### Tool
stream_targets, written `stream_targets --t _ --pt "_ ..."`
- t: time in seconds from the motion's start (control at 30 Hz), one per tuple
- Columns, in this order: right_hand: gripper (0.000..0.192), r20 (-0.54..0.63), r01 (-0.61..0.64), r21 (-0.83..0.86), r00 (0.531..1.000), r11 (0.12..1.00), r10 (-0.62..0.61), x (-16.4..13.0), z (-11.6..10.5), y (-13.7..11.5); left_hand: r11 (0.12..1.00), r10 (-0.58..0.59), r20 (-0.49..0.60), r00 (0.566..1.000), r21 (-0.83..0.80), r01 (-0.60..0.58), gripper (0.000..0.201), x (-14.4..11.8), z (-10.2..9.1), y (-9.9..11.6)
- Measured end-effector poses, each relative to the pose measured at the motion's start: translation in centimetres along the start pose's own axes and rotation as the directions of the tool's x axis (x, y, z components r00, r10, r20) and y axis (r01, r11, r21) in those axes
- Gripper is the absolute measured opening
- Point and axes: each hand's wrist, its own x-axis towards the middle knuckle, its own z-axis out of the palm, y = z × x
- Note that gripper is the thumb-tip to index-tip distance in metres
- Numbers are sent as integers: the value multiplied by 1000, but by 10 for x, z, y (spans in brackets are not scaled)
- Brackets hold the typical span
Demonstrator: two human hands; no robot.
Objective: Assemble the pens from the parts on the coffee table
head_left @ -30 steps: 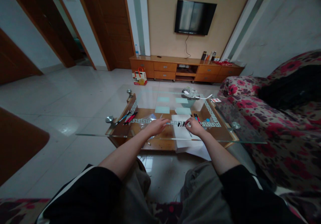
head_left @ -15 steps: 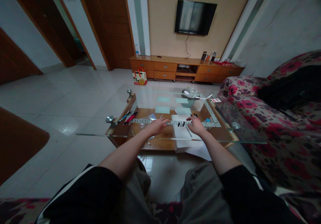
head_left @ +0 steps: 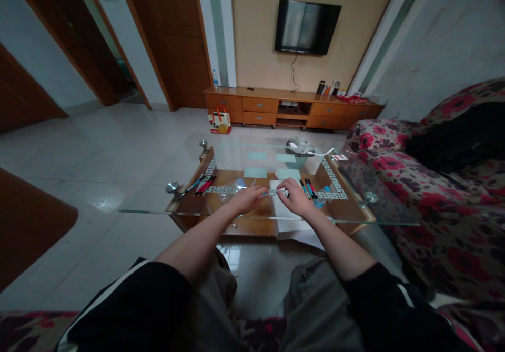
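Over the glass table my left hand (head_left: 248,199) pinches a slim, pale-blue pen piece (head_left: 270,192) that points right. My right hand (head_left: 292,198) faces it, its thumb and fingers closed at the piece's right end; whatever lies in this pinch is too small to make out. White paper (head_left: 278,210) lies under the right hand, which hides most of the small black parts there. Just right of that hand rests a group of black, red and blue pens (head_left: 309,189). Farther left lies another group of pens (head_left: 205,184).
Clear plastic wrapping (head_left: 231,190) lies by my left hand. A basket (head_left: 298,160) stands at the table's back right. The glass tabletop (head_left: 150,211) has a thin front edge and metal knobs (head_left: 172,187). A floral sofa (head_left: 442,210) is on the right.
My right hand has moved left to meet the piece at my left hand, uncovering the pens on the right and covering the small black parts. The left hand has stayed in place.
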Motion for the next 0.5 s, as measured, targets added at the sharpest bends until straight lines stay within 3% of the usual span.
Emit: stream_targets --t 0.33,0.5 --pt "10 61 -14 18 998 1000 13 -1 -2 8 1000 -17 26 1000 11 17 23 1 -1 0" --pt "9 86 -167 -16 982 986 168 -6 -19 26 998 -56 52 997 -3 56 26 1 -3 -1"
